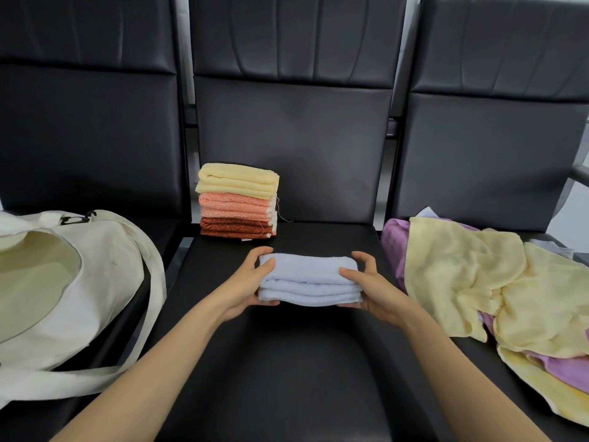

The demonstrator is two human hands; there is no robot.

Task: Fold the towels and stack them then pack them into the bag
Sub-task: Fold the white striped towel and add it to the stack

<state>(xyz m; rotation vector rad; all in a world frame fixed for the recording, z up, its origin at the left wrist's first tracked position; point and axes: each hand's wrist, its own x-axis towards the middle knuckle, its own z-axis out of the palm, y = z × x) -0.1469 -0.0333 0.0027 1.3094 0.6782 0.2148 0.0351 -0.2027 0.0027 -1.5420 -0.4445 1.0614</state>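
A folded light-blue towel [308, 280] is held just above the middle black seat [287, 371]. My left hand [251, 285] grips its left end and my right hand [366, 283] grips its right end, thumbs on top and fingers underneath. Behind it, at the back left of the same seat, stands a stack of folded towels [237, 205]: yellow on top, pink in the middle, rust-red at the bottom. A cream cloth bag [95, 282] lies open on the left seat, its mouth facing me.
A loose heap of unfolded yellow and purple towels [478, 282] covers the right seat. Black padded backrests [293, 122] rise behind all three seats. The bag's long strap [63, 381] trails across the left seat's front.
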